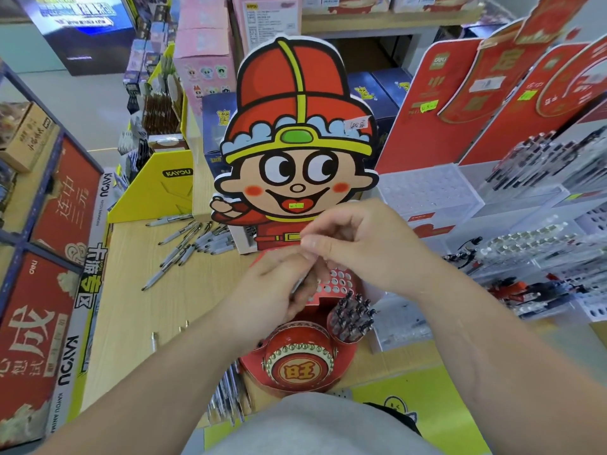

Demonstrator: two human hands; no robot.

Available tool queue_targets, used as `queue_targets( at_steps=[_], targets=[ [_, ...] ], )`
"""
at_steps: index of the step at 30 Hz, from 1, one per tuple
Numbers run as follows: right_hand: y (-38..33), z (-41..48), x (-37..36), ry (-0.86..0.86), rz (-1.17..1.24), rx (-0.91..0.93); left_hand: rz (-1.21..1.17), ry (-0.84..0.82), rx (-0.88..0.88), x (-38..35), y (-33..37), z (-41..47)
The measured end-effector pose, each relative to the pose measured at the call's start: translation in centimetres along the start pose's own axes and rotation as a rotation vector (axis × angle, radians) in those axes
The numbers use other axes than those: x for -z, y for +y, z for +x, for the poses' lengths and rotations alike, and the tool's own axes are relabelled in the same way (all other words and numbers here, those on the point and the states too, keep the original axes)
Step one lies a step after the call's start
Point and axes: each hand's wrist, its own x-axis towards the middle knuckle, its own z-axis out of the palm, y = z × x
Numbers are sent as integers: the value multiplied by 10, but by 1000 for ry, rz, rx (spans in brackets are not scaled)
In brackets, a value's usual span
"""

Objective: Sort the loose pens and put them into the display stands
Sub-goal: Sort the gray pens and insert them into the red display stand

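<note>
A red cartoon-boy display stand [297,126] rises from the wooden table; its perforated red top [338,281] shows empty holes. A cluster of dark-tipped pens [353,318] stands in its lower right cup. Both hands meet above the holed top. My left hand [272,290] grips a thin grey pen [300,284], mostly hidden by the fingers. My right hand [354,244] has curled fingers pinching at the pen's upper end, which is blurred. Several loose grey pens [187,247] lie scattered on the table to the left.
Clear plastic pen racks [532,244] with pens fill the right side behind red backboards [423,103]. A yellow box [157,188] stands at the back left, red boxes [39,323] along the left edge. More pens [226,399] lie by the stand's front.
</note>
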Motion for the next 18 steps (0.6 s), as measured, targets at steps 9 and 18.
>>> queue_targets(
  at_steps=[9, 18],
  targets=[
    [3, -10, 22, 114, 50, -120, 253, 123, -161, -4, -1, 13],
    [3, -25, 69, 255, 93, -114, 478, 415, -105, 17, -45, 20]
  ],
)
